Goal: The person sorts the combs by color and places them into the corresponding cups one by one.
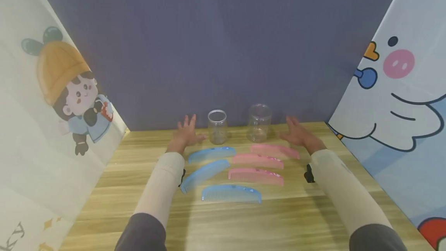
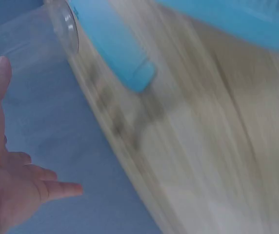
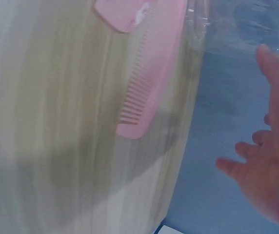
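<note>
Two clear see-through jars stand at the back of the table. My left hand (image 1: 186, 134) is spread just left of the left jar (image 1: 217, 128), thumb toward it. To the right of the right jar (image 1: 259, 123), my right hand (image 1: 299, 134) has its fingers extended and holds nothing. In front of the jars lie three blue combs, among them a back one (image 1: 211, 153), a slanted one (image 1: 205, 174) and a front one (image 1: 231, 194). Three pink combs lie to the right: an upper one (image 1: 274, 150), a middle one (image 1: 258, 160) and a lower one (image 1: 256, 176).
The wood-grain table (image 1: 139, 204) ends at a dark upright panel (image 1: 223, 49) behind the jars. Printed cartoon panels flank it, with a child figure (image 1: 80, 92) on the left and a white character (image 1: 411, 100) on the right.
</note>
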Demonstrator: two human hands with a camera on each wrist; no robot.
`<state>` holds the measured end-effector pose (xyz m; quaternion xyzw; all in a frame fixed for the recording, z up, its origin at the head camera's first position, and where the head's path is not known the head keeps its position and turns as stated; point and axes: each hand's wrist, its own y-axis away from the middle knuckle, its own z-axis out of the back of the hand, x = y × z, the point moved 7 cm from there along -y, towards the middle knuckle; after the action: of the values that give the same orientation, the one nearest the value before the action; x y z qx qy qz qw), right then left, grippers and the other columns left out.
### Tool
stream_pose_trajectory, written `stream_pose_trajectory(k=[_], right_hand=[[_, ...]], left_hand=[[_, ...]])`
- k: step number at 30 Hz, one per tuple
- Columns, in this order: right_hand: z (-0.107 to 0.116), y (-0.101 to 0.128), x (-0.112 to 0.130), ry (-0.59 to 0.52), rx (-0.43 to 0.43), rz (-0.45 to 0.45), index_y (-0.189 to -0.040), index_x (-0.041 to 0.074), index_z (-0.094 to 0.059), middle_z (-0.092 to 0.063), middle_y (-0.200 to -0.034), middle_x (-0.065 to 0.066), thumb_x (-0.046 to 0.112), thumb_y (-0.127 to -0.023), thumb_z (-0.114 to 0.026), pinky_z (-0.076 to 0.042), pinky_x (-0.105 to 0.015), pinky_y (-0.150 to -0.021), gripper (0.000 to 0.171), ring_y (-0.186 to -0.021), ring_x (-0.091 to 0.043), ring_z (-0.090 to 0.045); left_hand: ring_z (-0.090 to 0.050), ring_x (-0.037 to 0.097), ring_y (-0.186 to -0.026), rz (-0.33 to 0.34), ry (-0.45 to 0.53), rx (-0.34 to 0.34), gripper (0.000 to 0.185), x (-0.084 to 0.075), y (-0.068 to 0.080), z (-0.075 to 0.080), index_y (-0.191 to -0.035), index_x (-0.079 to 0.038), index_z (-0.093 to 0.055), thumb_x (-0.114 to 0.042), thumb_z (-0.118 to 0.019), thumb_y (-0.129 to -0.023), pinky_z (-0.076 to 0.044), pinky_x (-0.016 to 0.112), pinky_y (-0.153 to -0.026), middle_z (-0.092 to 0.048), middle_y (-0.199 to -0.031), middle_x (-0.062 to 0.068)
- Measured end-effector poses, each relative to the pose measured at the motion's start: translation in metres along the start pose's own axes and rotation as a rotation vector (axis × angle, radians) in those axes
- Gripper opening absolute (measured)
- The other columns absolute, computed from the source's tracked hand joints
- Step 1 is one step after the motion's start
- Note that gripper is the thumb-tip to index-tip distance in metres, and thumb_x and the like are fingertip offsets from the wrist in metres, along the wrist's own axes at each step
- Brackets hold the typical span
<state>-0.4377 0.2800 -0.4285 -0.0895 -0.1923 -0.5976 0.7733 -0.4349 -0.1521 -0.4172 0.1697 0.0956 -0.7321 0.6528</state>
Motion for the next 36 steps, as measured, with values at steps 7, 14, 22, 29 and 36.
stream_pose_trajectory(k=[7,14,22,29,36], right_hand=[[-0.013,0.002,-0.010,0.012,-0.048,0.113,-0.153,-0.018,-0.020,-0.024,-0.158,-0.041,0.033,-0.098,-0.063,-0.021,-0.067,-0.122,0.086,-0.146,-0.058,-0.024],[-0.027,0.013,-0.014,0.010,-0.060,0.201,-0.134,-0.018,-0.052,-0.058,-0.129,-0.041,0.026,-0.094,-0.071,-0.049,-0.066,-0.100,0.062,-0.118,-0.056,-0.057],[-0.049,0.018,-0.024,0.029,-0.023,0.222,-0.113,-0.008,-0.061,-0.063,-0.109,-0.031,0.025,-0.088,-0.078,-0.053,-0.056,-0.089,0.045,-0.100,-0.041,-0.060],[-0.059,0.019,-0.028,0.084,-0.020,0.242,-0.099,0.003,-0.059,-0.059,-0.095,-0.015,0.028,-0.083,-0.082,-0.048,-0.043,-0.079,0.037,-0.090,-0.027,-0.055],[-0.058,0.017,-0.031,0.099,-0.023,0.224,-0.110,0.003,-0.064,-0.062,-0.103,-0.018,0.027,-0.085,-0.082,-0.049,-0.042,-0.081,0.040,-0.093,-0.028,-0.055]], left_hand=[[-0.016,0.049,-0.154,-0.088,0.213,-0.061,0.108,-0.007,-0.010,-0.012,-0.163,-0.004,0.000,-0.042,-0.072,-0.093,-0.019,0.060,-0.126,-0.010,-0.168,0.028],[-0.017,0.043,-0.156,-0.092,0.350,-0.088,0.112,-0.013,-0.018,-0.021,-0.163,-0.003,-0.002,-0.039,-0.078,-0.089,-0.018,0.056,-0.128,-0.011,-0.169,0.024],[-0.015,0.044,-0.156,-0.073,0.449,-0.096,0.111,-0.019,-0.021,-0.034,-0.163,-0.002,-0.004,-0.035,-0.079,-0.088,-0.016,0.057,-0.128,-0.010,-0.169,0.024],[-0.012,0.042,-0.157,-0.068,0.524,-0.086,0.114,-0.025,-0.028,-0.050,-0.163,-0.003,-0.002,-0.036,-0.080,-0.087,-0.014,0.056,-0.128,-0.007,-0.170,0.023],[-0.015,0.045,-0.156,-0.045,0.576,-0.124,0.118,-0.033,-0.032,-0.049,-0.163,-0.004,0.000,-0.034,-0.082,-0.085,-0.017,0.059,-0.127,-0.010,-0.169,0.027]])
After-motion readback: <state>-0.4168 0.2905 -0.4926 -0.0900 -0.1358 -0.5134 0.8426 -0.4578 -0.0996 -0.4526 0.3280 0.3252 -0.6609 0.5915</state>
